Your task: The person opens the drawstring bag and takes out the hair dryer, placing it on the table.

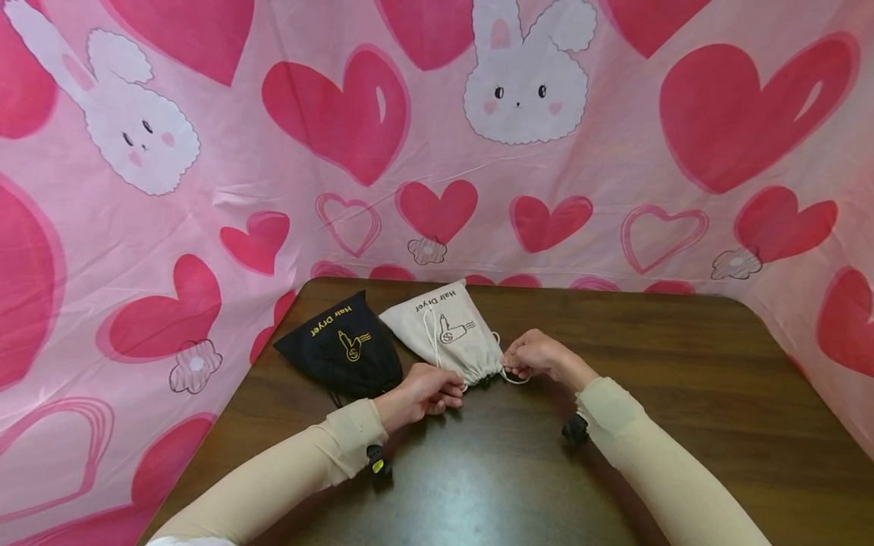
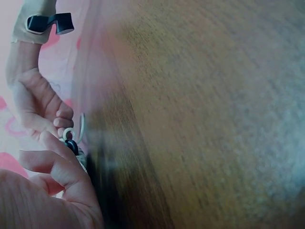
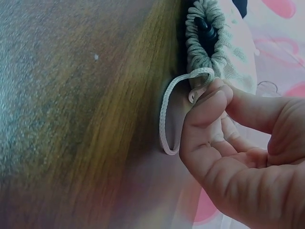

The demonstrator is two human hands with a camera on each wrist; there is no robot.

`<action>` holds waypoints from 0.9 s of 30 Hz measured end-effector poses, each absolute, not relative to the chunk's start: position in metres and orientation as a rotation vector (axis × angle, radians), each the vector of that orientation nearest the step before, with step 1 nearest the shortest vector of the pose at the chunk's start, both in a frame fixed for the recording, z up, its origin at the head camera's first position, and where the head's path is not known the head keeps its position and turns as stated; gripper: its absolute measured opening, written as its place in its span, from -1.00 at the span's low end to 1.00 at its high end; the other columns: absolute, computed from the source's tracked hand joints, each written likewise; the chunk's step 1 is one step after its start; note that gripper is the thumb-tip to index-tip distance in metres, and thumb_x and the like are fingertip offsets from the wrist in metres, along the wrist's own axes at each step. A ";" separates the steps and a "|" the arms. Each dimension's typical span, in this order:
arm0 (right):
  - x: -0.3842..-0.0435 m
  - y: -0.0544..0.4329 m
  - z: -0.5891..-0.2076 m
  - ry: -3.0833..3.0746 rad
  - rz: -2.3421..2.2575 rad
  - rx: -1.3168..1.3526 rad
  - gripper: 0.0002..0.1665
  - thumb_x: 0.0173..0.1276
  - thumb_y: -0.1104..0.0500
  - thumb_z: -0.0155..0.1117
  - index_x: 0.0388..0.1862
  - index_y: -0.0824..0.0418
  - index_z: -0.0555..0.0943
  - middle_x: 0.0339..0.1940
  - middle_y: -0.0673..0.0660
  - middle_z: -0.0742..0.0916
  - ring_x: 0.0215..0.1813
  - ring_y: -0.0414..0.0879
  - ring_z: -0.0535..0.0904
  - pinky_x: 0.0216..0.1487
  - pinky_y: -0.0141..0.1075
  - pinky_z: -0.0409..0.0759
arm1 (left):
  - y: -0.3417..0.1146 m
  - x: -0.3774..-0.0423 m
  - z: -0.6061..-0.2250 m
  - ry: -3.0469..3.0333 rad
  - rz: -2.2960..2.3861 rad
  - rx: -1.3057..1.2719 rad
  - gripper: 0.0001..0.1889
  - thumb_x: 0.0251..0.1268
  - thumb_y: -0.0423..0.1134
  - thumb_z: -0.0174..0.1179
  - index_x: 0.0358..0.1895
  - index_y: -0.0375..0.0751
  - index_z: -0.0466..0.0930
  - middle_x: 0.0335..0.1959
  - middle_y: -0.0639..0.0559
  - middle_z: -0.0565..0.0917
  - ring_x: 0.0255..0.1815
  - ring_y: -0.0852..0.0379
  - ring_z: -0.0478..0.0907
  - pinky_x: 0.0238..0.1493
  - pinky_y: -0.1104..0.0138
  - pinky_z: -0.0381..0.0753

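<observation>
A cream drawstring bag (image 1: 476, 350), printed "Hair Dryer" with a dryer drawing, lies on the table with its gathered mouth toward me. My right hand (image 1: 539, 355) pinches the white drawstring (image 3: 164, 117) at the right of the mouth, and a loop of it hangs from my fingertips. At the mouth's left side, my left hand (image 1: 425, 390) has its thumb and fingers curled together at the cord. Inside the partly gathered opening shows a black object (image 3: 206, 32). Another length of white cord lies across the bag's front.
Left of the cream bag lies a black drawstring bag (image 1: 355, 353) with gold "Hair Dryer" print, its edge close to my left hand. The dark wooden table (image 1: 683, 425) is bordered at the back and sides by a pink cloth (image 1: 614, 174) with hearts and rabbits.
</observation>
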State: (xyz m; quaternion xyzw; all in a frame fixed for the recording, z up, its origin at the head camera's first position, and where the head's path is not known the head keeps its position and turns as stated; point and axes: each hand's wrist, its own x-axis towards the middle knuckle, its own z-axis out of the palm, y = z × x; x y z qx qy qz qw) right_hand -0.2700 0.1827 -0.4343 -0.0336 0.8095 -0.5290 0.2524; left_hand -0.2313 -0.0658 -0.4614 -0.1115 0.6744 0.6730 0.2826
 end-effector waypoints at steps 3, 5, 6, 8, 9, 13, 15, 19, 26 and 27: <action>-0.270 0.183 -0.435 2.172 -1.458 -0.074 -0.86 0.46 0.44 0.21 -0.25 0.50 0.69 -0.52 0.09 0.68 -0.51 -0.21 0.53 -0.42 -0.39 0.60 | -0.066 -0.231 -0.461 1.806 1.803 -0.295 -0.87 0.42 -0.35 0.30 -0.20 -0.38 0.76 -0.53 0.01 0.71 -0.62 0.25 0.66 -0.66 0.52 0.44; -0.271 0.184 -0.435 2.155 -1.473 -0.052 -0.87 0.46 0.45 0.21 -0.24 0.50 0.69 -0.51 0.10 0.68 -0.52 -0.22 0.52 -0.43 -0.40 0.59 | -0.066 -0.230 -0.461 1.806 1.803 -0.294 -0.87 0.42 -0.35 0.29 -0.20 -0.37 0.76 -0.53 0.01 0.70 -0.62 0.26 0.66 -0.66 0.52 0.44; -0.271 0.184 -0.435 2.148 -1.477 -0.046 -0.87 0.46 0.45 0.21 -0.24 0.50 0.69 -0.51 0.10 0.68 -0.52 -0.22 0.52 -0.43 -0.40 0.59 | -0.066 -0.230 -0.461 1.805 1.804 -0.294 -0.87 0.42 -0.35 0.29 -0.20 -0.37 0.76 -0.53 0.01 0.70 -0.62 0.26 0.66 -0.66 0.53 0.44; -0.272 0.184 -0.436 2.135 -1.485 -0.029 -0.87 0.47 0.46 0.21 -0.24 0.50 0.69 -0.51 0.10 0.68 -0.53 -0.22 0.52 -0.44 -0.40 0.58 | -0.066 -0.231 -0.462 1.804 1.805 -0.295 -0.87 0.42 -0.35 0.29 -0.19 -0.37 0.76 -0.53 0.01 0.70 -0.62 0.26 0.66 -0.66 0.53 0.44; -0.272 0.184 -0.437 2.128 -1.491 -0.022 -0.87 0.47 0.46 0.21 -0.24 0.50 0.69 -0.51 0.10 0.68 -0.54 -0.22 0.52 -0.44 -0.40 0.58 | -0.066 -0.230 -0.462 1.802 1.805 -0.297 -0.87 0.42 -0.35 0.29 -0.19 -0.37 0.76 -0.53 0.01 0.70 -0.62 0.26 0.66 -0.66 0.53 0.44; -0.273 0.185 -0.437 2.118 -1.493 -0.031 -0.87 0.48 0.46 0.20 -0.25 0.50 0.68 -0.52 0.10 0.68 -0.53 -0.23 0.52 -0.44 -0.41 0.58 | -0.066 -0.231 -0.462 1.797 1.807 -0.298 -0.87 0.42 -0.35 0.29 -0.18 -0.37 0.77 -0.53 0.01 0.70 -0.62 0.26 0.66 -0.66 0.53 0.44; -0.273 0.185 -0.437 2.118 -1.495 -0.030 -0.87 0.48 0.46 0.20 -0.24 0.50 0.68 -0.52 0.10 0.68 -0.53 -0.23 0.52 -0.43 -0.41 0.58 | -0.066 -0.231 -0.462 1.794 1.808 -0.298 -0.87 0.42 -0.35 0.29 -0.18 -0.37 0.77 -0.53 0.00 0.70 -0.62 0.26 0.66 -0.66 0.52 0.44; -0.274 0.186 -0.437 2.117 -1.497 -0.030 -0.87 0.48 0.45 0.20 -0.22 0.51 0.68 -0.51 0.09 0.68 -0.52 -0.23 0.53 -0.42 -0.41 0.59 | -0.066 -0.231 -0.462 1.795 1.808 -0.299 -0.86 0.42 -0.35 0.29 -0.18 -0.38 0.77 -0.53 0.00 0.70 -0.62 0.25 0.66 -0.65 0.52 0.45; -0.274 0.189 -0.437 2.101 -1.503 -0.038 -0.86 0.46 0.48 0.15 -0.20 0.50 0.67 -0.51 0.07 0.67 -0.50 -0.23 0.54 -0.40 -0.42 0.60 | -0.067 -0.229 -0.462 1.806 1.805 -0.310 -0.85 0.44 -0.34 0.29 -0.16 -0.38 0.77 -0.54 0.01 0.69 -0.63 0.25 0.66 -0.65 0.52 0.45; -0.274 0.189 -0.437 2.100 -1.503 -0.031 -0.85 0.47 0.48 0.15 -0.21 0.50 0.67 -0.51 0.08 0.67 -0.50 -0.23 0.54 -0.40 -0.41 0.60 | -0.067 -0.229 -0.462 1.806 1.805 -0.309 -0.85 0.44 -0.33 0.29 -0.16 -0.38 0.77 -0.54 0.01 0.69 -0.62 0.25 0.66 -0.65 0.52 0.45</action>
